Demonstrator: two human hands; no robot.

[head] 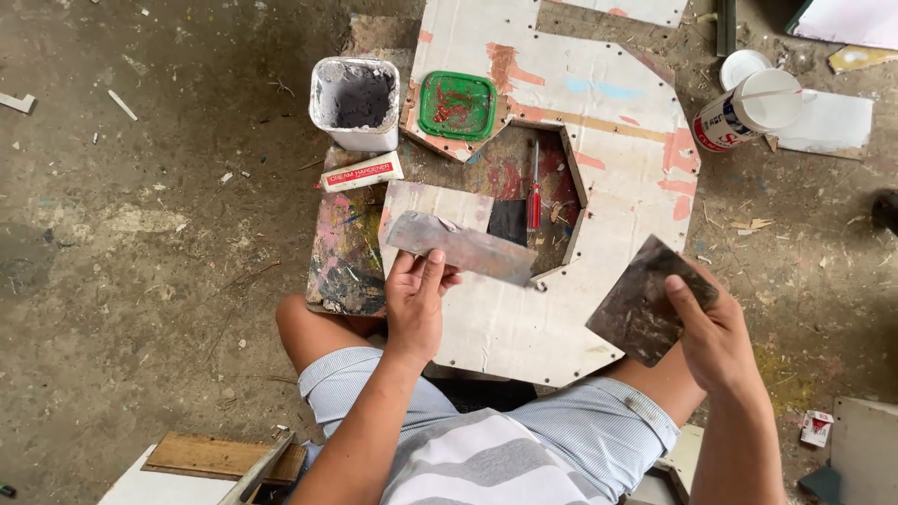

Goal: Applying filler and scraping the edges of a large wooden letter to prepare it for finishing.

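Two flat metal scrapers (460, 246), putty-smeared

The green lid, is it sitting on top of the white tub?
No, the green lid lies flat on the painted board, beside the open white tub.

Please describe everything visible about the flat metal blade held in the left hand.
The long scraper blade is a thin, flat strip of grey metal, smeared with dried filler. It lies almost level, slanting down to the right, above the white board. The left hand pinches its lower edge near the left end; nothing else touches it.
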